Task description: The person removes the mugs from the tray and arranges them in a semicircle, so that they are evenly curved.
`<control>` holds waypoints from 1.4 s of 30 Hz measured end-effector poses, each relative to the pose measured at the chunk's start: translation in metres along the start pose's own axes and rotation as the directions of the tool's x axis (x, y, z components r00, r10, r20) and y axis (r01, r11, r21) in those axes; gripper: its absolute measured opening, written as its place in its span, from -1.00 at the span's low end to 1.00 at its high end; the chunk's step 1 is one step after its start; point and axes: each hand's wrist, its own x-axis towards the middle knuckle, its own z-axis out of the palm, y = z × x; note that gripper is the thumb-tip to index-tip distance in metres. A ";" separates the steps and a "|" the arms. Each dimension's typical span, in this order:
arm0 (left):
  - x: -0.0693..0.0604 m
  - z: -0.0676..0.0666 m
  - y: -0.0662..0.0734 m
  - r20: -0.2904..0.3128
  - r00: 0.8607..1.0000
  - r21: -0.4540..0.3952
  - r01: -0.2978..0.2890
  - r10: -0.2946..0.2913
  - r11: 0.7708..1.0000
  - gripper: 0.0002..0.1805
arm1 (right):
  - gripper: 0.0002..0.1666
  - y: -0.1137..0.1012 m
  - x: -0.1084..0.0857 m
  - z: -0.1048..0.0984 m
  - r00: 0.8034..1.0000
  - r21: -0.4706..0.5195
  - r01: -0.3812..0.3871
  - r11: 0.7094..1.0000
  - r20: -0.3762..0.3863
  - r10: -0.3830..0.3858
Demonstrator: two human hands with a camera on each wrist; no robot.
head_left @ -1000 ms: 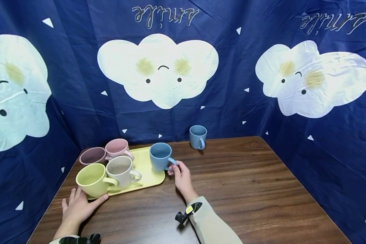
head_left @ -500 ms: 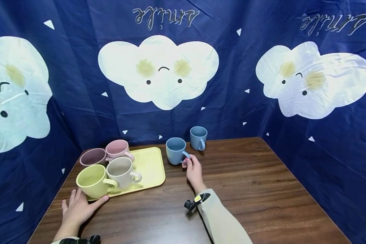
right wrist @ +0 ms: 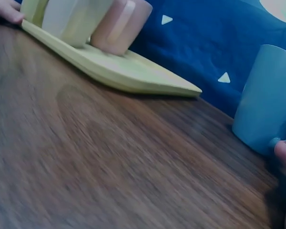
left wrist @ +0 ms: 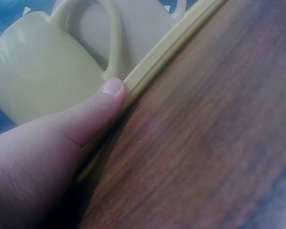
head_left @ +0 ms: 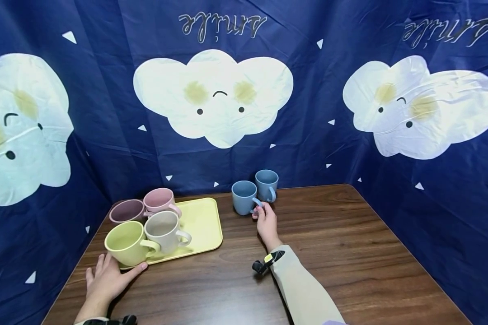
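Note:
My right hand (head_left: 267,227) pinches the handle of a blue mug (head_left: 243,198), which is upright to the right of the tray. Its base is at or just above the tabletop; I cannot tell which. Close behind it, to the right, stands another blue mug (head_left: 267,181). At the front left corner of the yellow tray (head_left: 206,225), my left hand (head_left: 107,280) lies with fingers spread, its thumb (left wrist: 112,90) against the rim. Beside that hand, a yellow-green mug (head_left: 126,243) stands on the tray. A whitish mug (head_left: 162,231), a pink mug (head_left: 159,200) and a purple mug (head_left: 127,211) crowd around it.
The brown wooden table (head_left: 341,253) ends at the back against a dark blue curtain (head_left: 309,149) printed with white clouds. More of this curtain hangs along both sides. A black wrist strap with a camera (head_left: 264,264) sits on the right sleeve.
My right hand has carried the blue mug off the tray, to the right and back, beside the other blue mug. My left hand has stayed at the tray's corner.

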 end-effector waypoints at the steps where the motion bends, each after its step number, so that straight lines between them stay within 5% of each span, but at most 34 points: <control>1: 0.000 0.000 0.000 0.001 1.000 0.000 0.001 -0.001 1.000 0.31 | -0.79 0.001 0.001 0.000 1.000 -0.006 0.003 1.000 -0.004 -0.003; 9: 0.000 0.000 0.000 -0.004 1.000 -0.006 0.006 -0.006 1.000 0.31 | -0.78 0.048 0.022 0.002 0.999 0.008 -0.025 1.000 -0.035 0.025; 34: -0.001 0.001 0.002 -0.007 1.000 -0.004 0.011 -0.011 1.000 0.31 | -0.76 0.057 0.037 0.004 0.998 -0.008 -0.025 1.000 -0.055 0.025; 42: -0.004 0.000 0.003 -0.011 1.000 -0.008 0.014 -0.014 1.000 0.32 | -0.74 0.056 0.036 0.004 0.995 -0.039 -0.086 0.996 -0.049 0.084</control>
